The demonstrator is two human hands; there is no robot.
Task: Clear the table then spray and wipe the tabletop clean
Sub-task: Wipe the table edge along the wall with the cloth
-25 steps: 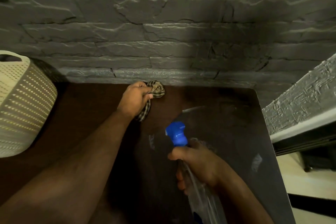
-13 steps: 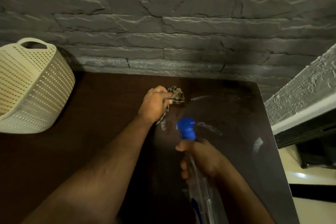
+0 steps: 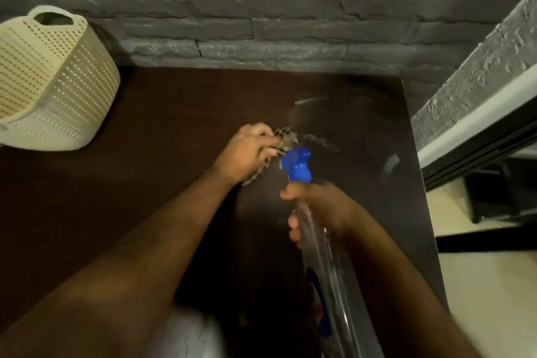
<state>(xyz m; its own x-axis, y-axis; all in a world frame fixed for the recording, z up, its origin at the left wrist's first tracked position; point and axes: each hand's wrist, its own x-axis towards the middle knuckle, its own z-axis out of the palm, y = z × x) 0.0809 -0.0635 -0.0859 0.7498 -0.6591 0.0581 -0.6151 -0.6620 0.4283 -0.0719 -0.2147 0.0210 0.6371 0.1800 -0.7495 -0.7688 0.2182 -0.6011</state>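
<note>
The spray-and-wipe step was in hand: the left hand (image 3: 247,151) gripped a cloth (image 3: 286,136), the right hand (image 3: 316,206) a spray bottle (image 3: 299,164). Next, wiping the wet streaks at two o'clock on the bench (image 3: 174,125).

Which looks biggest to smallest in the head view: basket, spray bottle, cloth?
1. Basket, largest.
2. Spray bottle; it is nearer the camera, so its rank against the basket is unsure.
3. Cloth, smallest, bunched in the left hand.

One dark brown table (image 3: 180,113), one cream perforated basket (image 3: 55,90) at its ten o'clock, one checked cloth (image 3: 286,138) near centre, one clear spray bottle (image 3: 328,256) with blue nozzle at five o'clock, two bare hands, left hand (image 3: 247,151), right hand (image 3: 316,206)
</note>
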